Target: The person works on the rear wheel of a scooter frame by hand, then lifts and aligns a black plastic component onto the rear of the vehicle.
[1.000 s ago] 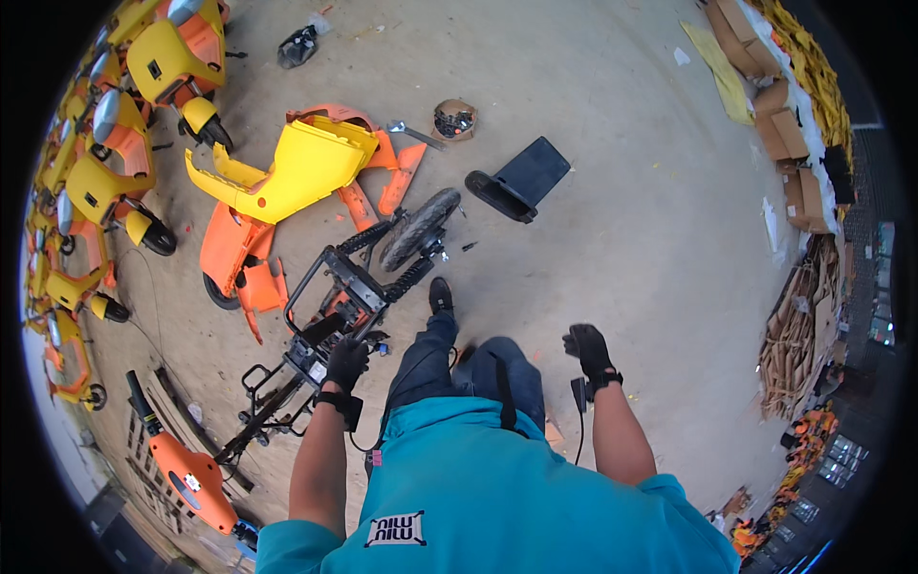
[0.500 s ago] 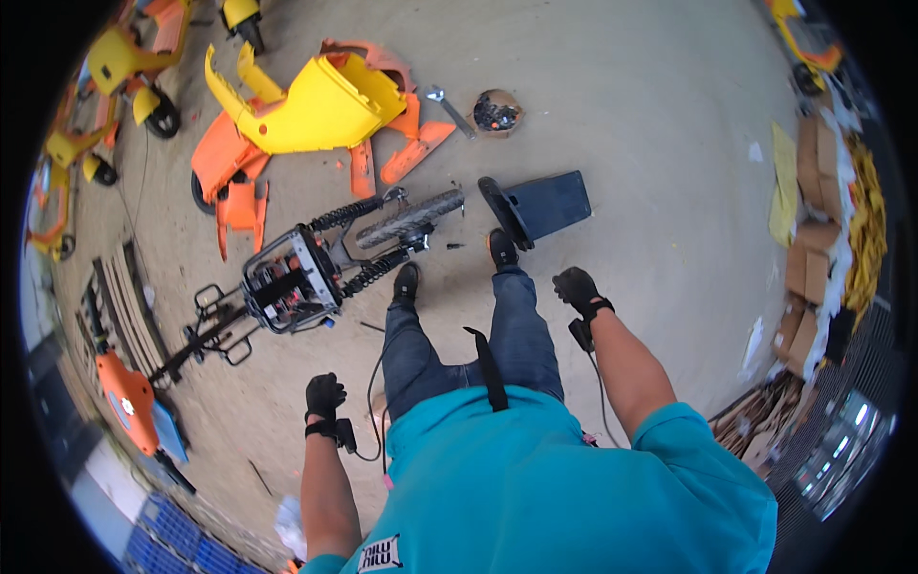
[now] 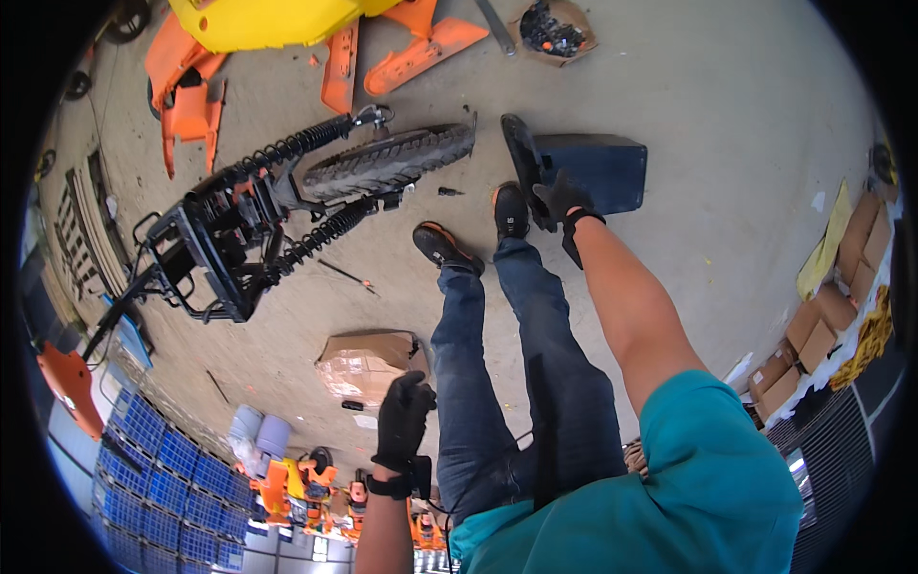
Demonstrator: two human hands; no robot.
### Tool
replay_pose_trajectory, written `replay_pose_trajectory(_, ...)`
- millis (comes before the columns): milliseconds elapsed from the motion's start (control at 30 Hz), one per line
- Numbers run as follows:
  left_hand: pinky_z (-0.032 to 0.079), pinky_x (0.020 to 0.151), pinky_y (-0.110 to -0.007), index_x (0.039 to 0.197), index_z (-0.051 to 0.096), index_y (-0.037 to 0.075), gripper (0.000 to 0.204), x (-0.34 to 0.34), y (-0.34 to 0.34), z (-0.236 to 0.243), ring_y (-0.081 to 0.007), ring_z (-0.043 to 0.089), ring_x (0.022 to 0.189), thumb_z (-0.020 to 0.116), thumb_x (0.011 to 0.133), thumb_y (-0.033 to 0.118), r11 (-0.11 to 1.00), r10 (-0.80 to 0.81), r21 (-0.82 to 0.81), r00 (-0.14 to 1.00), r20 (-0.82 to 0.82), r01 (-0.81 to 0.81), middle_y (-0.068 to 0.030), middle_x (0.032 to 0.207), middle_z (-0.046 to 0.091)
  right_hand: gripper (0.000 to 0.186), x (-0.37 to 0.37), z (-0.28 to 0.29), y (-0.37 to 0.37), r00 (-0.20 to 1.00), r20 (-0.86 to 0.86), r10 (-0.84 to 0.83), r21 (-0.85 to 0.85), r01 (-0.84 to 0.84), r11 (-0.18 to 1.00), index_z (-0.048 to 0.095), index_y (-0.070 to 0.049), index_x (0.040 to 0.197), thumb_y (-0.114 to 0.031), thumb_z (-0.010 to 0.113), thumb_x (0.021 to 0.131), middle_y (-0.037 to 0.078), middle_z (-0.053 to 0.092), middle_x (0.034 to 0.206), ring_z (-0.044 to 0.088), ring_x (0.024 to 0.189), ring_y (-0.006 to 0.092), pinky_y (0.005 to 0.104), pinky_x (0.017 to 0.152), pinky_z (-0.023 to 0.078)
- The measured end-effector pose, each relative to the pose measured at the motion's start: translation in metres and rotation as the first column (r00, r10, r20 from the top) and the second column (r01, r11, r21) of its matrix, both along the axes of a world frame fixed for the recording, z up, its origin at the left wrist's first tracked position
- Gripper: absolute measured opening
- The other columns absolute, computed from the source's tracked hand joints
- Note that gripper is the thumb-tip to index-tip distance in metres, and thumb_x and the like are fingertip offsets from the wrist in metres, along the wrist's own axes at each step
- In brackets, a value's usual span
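My right hand [image 3: 564,196], in a dark glove, reaches down to the near end of a black scooter seat [image 3: 521,153] and closes on its edge. The seat stands on its side against a black storage bin [image 3: 607,170] lying on the floor. Glove and seat are both dark, so the fingertips are hard to make out. My left hand [image 3: 404,416], also gloved, hangs beside my left leg with its fingers curled and nothing visible in them. Left of my feet lies a stripped scooter frame [image 3: 225,239] with its tyre [image 3: 392,163] and two shock absorbers.
Yellow bodywork [image 3: 277,24] and orange panels [image 3: 426,57] lie ahead, near a carton of small parts [image 3: 555,33] and a wrench [image 3: 495,24]. A taped cardboard box [image 3: 368,364] sits near my left hand. Blue crates [image 3: 163,478] are stacked behind left; cardboard boxes [image 3: 813,320] line the right.
I have bent forward. My right hand has come down from the open air onto the black seat. My left hand stays curled and has shifted right in the view.
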State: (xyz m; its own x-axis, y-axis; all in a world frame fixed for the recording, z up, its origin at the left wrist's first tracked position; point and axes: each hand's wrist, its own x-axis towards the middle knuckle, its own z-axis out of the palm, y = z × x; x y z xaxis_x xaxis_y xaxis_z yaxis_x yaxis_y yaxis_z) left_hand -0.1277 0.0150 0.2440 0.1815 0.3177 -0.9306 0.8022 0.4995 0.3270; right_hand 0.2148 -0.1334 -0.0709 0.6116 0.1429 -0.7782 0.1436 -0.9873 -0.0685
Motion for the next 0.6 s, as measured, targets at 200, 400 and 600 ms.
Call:
replay_pose_trajectory(200,0.047,0.060,-0.025,0.116,0.055,0.000,0.029,-0.015,-0.040,-0.040,-0.0123,0.062,0.071,0.060,0.091,0.014,0.992,0.109,-0.053,0.989,-0.099,-0.114,-0.0078,0.081,0.066,0.041,-0.018,-0.052,-0.009,0.979,0.103,0.177,0.072,-0.185,0.980,0.063,-0.002,0.101,-0.035,0.071,0.077,0.023,0.067,0.098,0.064,0.093,0.0411,0.0502,0.080,0.051)
replay_pose_trajectory(400,0.054,0.072,-0.030,0.115,0.053,-0.002,0.025,-0.017,-0.058,-0.054,-0.0155,0.062,0.079,0.057,0.094,0.010,0.980,0.183,-0.067,0.981,-0.067,-0.188,-0.0084,0.087,0.062,0.036,-0.012,-0.065,-0.042,0.945,0.237,0.226,0.122,-0.259,0.958,0.062,-0.004,0.106,-0.028,0.064,0.079,0.024,0.066,0.094,0.062,0.093,0.0444,0.0529,0.083,0.049)
replay_pose_trajectory(600,0.050,0.070,-0.029,0.119,0.054,0.001,0.031,-0.016,-0.074,-0.062,-0.0162,0.063,0.078,0.060,0.092,0.013,0.989,0.104,0.087,0.986,0.127,-0.115,-0.0089,0.089,0.065,0.040,0.044,-0.038,-0.113,0.981,0.149,0.128,0.202,-0.157,0.967,0.059,-0.006,0.120,-0.020,0.059,0.083,0.018,0.059,0.125,0.060,0.109,0.0329,0.0446,0.092,0.048)
